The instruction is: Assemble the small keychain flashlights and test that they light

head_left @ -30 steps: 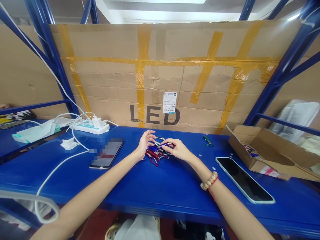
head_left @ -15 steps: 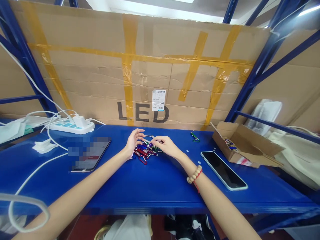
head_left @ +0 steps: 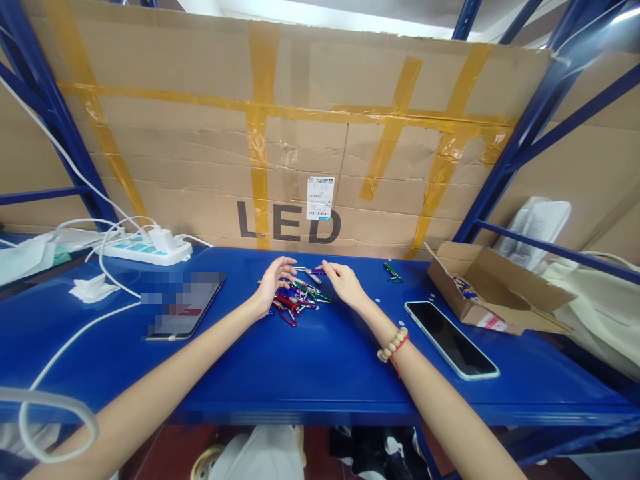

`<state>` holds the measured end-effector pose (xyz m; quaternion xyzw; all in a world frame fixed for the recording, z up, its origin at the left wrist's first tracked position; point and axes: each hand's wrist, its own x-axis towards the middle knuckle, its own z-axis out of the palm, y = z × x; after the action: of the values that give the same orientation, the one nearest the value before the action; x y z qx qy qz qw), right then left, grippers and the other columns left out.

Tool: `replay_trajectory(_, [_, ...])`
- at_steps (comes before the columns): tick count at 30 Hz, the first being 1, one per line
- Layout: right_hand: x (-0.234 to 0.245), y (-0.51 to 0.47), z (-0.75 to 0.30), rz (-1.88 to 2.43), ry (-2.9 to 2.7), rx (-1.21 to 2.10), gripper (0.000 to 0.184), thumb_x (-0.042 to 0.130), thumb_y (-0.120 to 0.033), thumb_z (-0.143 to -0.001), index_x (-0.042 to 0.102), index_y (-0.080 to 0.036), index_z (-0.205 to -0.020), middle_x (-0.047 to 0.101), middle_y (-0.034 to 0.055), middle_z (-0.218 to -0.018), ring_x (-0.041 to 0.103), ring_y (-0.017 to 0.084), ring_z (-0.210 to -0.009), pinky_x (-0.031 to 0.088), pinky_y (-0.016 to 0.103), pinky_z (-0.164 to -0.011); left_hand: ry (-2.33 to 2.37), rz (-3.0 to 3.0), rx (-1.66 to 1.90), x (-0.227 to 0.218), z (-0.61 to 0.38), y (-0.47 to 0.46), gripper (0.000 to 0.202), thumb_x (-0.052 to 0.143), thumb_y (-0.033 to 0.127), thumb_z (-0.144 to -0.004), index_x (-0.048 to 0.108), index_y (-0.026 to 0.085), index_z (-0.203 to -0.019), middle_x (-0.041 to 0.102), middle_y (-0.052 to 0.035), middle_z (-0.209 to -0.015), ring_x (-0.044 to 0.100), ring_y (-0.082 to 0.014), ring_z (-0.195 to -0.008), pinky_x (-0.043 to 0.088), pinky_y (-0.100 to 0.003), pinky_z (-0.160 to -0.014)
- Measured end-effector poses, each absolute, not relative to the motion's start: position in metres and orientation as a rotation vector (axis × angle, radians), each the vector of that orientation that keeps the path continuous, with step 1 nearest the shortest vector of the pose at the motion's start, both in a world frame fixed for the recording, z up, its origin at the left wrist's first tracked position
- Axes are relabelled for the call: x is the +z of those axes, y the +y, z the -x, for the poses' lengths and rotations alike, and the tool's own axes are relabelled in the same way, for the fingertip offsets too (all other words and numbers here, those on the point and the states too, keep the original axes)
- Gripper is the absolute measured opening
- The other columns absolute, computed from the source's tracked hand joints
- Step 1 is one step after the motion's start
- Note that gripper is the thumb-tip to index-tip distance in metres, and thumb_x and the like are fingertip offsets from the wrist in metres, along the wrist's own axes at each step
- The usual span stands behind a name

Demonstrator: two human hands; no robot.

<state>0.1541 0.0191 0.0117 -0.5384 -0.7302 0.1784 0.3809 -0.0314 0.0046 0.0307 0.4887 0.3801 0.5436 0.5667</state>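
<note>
A pile of small metal tubes with carabiner clips [head_left: 295,303], in red, purple, green and silver, lies on the blue shelf [head_left: 280,373] between my hands. My right hand [head_left: 346,285] pinches the end of a purple tube with a clip [head_left: 315,271] above the pile's right side; its silver clip end points left. My left hand [head_left: 273,285] is beside the pile's left edge, fingers curved and apart, with nothing visibly held. Its palm side hides part of the pile. Off to the right, a green tube with a clip [head_left: 393,272] lies by itself.
An open cardboard box [head_left: 487,300] with some small items inside stands at right, behind a phone [head_left: 453,340]. Another phone [head_left: 190,307], a power strip [head_left: 145,249] and white cables are at left. A large taped cardboard sheet [head_left: 200,167] forms the back.
My right hand has drawn the purple tube up and slightly right, out of the pile, so more of the pile shows. My left hand has stayed beside it. The view has shifted slightly.
</note>
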Motion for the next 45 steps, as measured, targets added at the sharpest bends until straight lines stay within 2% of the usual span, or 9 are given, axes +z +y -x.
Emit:
replay_trajectory(4, [0.009, 0.026, -0.181, 1.969, -1.739, 0.216, 0.030, 0.040, -0.031, -0.090, 0.054, -0.027, -0.116, 0.067, 0.0047, -0.096, 0.061, 0.020, -0.088, 0.042, 0.031, -0.072, 0.912, -1.141, 1.280, 0.032, 0.032, 0.004, 0.030, 0.039, 0.036, -0.082, 0.059, 0.014, -0.081, 0.057, -0.0026, -0.070, 0.052, -0.0122, -0.059, 0.037, -0.022, -0.053])
replay_trajectory(11, [0.007, 0.029, -0.233, 2.320, -1.400, -0.036, 0.030, 0.039, -0.010, -0.084, 0.066, -0.013, -0.098, 0.055, 0.0166, -0.116, 0.045, 0.031, -0.113, 0.032, 0.044, -0.089, 0.906, -1.129, 1.297, 0.037, 0.032, 0.000, 0.030, 0.037, 0.035, -0.083, 0.058, 0.013, -0.082, 0.055, -0.0023, -0.070, 0.051, -0.0114, -0.060, 0.038, -0.021, -0.053])
replay_trajectory(19, [0.006, 0.028, -0.206, 2.015, -1.636, -0.226, 0.035, 0.041, -0.026, -0.089, 0.057, -0.014, -0.118, 0.053, 0.0124, -0.122, 0.043, 0.026, -0.113, 0.029, 0.040, -0.092, 0.881, -1.122, 1.341, 0.040, 0.034, 0.000, 0.029, 0.041, 0.036, -0.080, 0.059, 0.013, -0.083, 0.056, -0.0032, -0.072, 0.052, -0.0113, -0.061, 0.039, -0.021, -0.054])
replay_trajectory(23, [0.008, 0.025, -0.155, 1.767, -1.891, -0.013, 0.031, 0.049, -0.042, -0.084, 0.070, -0.021, -0.093, 0.060, 0.0066, -0.115, 0.050, 0.023, -0.108, 0.032, 0.039, -0.090, 0.880, -1.115, 1.332, 0.041, 0.033, 0.000, 0.029, 0.040, 0.035, -0.080, 0.059, 0.013, -0.082, 0.056, -0.0033, -0.071, 0.051, -0.0109, -0.060, 0.039, -0.020, -0.053])
replay_trajectory(27, [0.005, 0.023, -0.142, 1.731, -1.920, 0.069, 0.013, 0.064, -0.032, -0.072, 0.071, -0.021, -0.072, 0.064, 0.0049, -0.107, 0.054, 0.024, -0.102, 0.037, 0.039, -0.087, 0.871, -1.114, 1.341, 0.040, 0.033, 0.000, 0.027, 0.042, 0.034, -0.079, 0.059, 0.013, -0.081, 0.056, -0.0030, -0.070, 0.051, -0.0107, -0.059, 0.038, -0.020, -0.052])
replay_trajectory(34, [0.010, 0.027, -0.154, 1.157, -1.254, 0.545, 0.035, 0.062, -0.050, -0.071, 0.058, -0.018, -0.085, 0.068, 0.0071, -0.090, 0.063, 0.018, -0.086, 0.047, 0.031, -0.080, 0.888, -1.135, 1.339, 0.035, 0.031, 0.003, 0.027, 0.040, 0.033, -0.079, 0.060, 0.014, -0.079, 0.055, -0.0025, -0.070, 0.051, -0.0102, -0.058, 0.037, -0.020, -0.050])
replay_trajectory(37, [0.020, 0.019, -0.145, 0.973, -1.070, 0.933, 0.045, 0.055, -0.060, -0.073, 0.052, -0.020, -0.093, 0.066, 0.0043, -0.085, 0.063, 0.013, -0.068, 0.049, 0.025, -0.059, 0.902, -1.158, 1.332, 0.031, 0.031, 0.005, 0.027, 0.039, 0.033, -0.080, 0.059, 0.014, -0.080, 0.054, -0.0020, -0.070, 0.050, -0.0099, -0.058, 0.037, -0.020, -0.050])
replay_trajectory(40, [0.028, 0.006, -0.136, 0.979, -1.110, 1.169, 0.049, 0.059, -0.061, -0.069, 0.059, -0.018, -0.091, 0.057, -0.0003, -0.070, 0.047, 0.005, -0.044, 0.029, 0.015, -0.034, 0.912, -1.244, 1.328, 0.029, 0.031, 0.004, 0.025, 0.045, 0.036, -0.079, 0.060, 0.016, -0.084, 0.054, -0.0002, -0.070, 0.050, -0.0089, -0.057, 0.036, -0.019, -0.050])
replay_trajectory(45, [0.033, -0.009, -0.126, 0.978, -1.329, 1.332, 0.051, 0.070, -0.050, -0.063, 0.063, -0.016, -0.101, 0.039, -0.0071, -0.055, 0.029, 0.001, -0.037, 0.010, 0.015, -0.032, 0.847, -1.525, 1.274, 0.031, 0.030, -0.003, 0.032, 0.058, 0.039, -0.076, 0.063, 0.017, -0.097, 0.052, 0.0032, -0.061, 0.047, -0.0078, -0.052, 0.036, -0.021, -0.051])
